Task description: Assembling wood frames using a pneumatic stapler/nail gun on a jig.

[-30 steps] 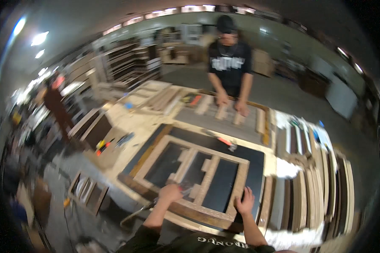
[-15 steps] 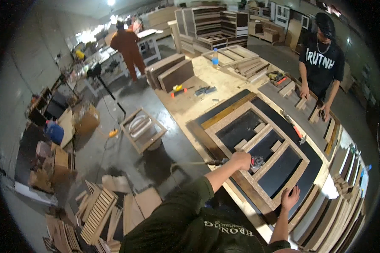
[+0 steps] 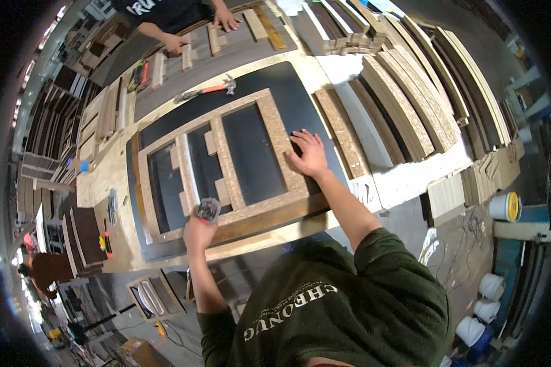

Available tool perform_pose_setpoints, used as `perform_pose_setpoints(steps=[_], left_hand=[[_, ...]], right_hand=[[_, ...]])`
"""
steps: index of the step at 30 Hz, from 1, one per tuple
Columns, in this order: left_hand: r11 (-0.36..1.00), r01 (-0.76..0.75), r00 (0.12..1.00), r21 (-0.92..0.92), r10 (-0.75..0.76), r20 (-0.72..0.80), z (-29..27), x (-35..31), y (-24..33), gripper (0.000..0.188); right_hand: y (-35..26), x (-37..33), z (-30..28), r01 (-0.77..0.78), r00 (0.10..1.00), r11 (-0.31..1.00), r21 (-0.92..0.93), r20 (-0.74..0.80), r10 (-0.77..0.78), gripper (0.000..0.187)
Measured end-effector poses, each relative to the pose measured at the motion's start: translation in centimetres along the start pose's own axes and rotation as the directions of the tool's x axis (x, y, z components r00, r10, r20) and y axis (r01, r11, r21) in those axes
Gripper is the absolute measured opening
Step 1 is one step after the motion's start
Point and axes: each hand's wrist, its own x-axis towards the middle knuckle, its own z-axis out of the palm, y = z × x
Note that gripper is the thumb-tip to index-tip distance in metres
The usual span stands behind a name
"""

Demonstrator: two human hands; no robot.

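Note:
My left hand (image 3: 200, 234) is closed round a nail gun (image 3: 209, 210), whose head is over the near rail of a chipboard frame (image 3: 260, 200), between two crosspieces. Small wooden blocks (image 3: 221, 191) sit against the crosspieces. The frame lies on a black panel (image 3: 281, 74). My right hand (image 3: 307, 153) rests with fingers spread at the frame's right rail, holding nothing. A hammer (image 3: 208, 90) with an orange-and-black handle lies beyond the frame on the panel. The grip of the nail gun is hidden by my left hand.
Across the table, a co-worker's hands (image 3: 176, 44) touch wooden strips on a grey board (image 3: 196, 64). Stacked boards (image 3: 404, 101) stand at the right. Pliers-like tools (image 3: 112, 205) and dark panels (image 3: 86, 235) lie at the left. White buckets (image 3: 491, 285) stand on the floor.
The view has swung to the right, so the table appears turned and more stacked boards show. My left hand still grips the nail gun at the near rail; my right hand stays by the right rail.

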Motion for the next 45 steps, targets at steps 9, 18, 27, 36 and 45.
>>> perform_pose_setpoints(steps=[9,18,27,36,45], left_hand=[[0.981,-0.155,0.985,0.114,0.163,-0.061,4.1,-0.4,-5.1,0.045],[0.921,-0.022,0.998,-0.390,0.042,0.044,-6.9,1.0,4.5,0.040],[0.951,-0.265,0.946,-0.163,0.289,0.148,-15.9,16.6,18.7,0.043],[0.931,-0.358,0.816,-0.068,0.348,0.462,-10.1,24.4,27.5,0.027],[0.934,-0.341,0.801,-0.105,0.348,0.487,-6.3,26.6,27.4,0.032]], right_hand=[[1.6,6.7,1.3,-0.075,0.994,0.997,-0.022,0.075,0.077,0.056],[3.0,16.2,3.8,-0.056,0.980,0.995,-0.088,0.186,0.072,0.063],[2.8,16.0,3.1,-0.149,0.977,0.984,0.101,0.170,0.130,0.045],[3.0,18.7,2.7,-0.090,0.966,0.995,0.040,0.248,0.077,0.074],[3.4,19.5,2.5,-0.079,0.893,0.995,-0.068,0.438,0.101,0.079]])
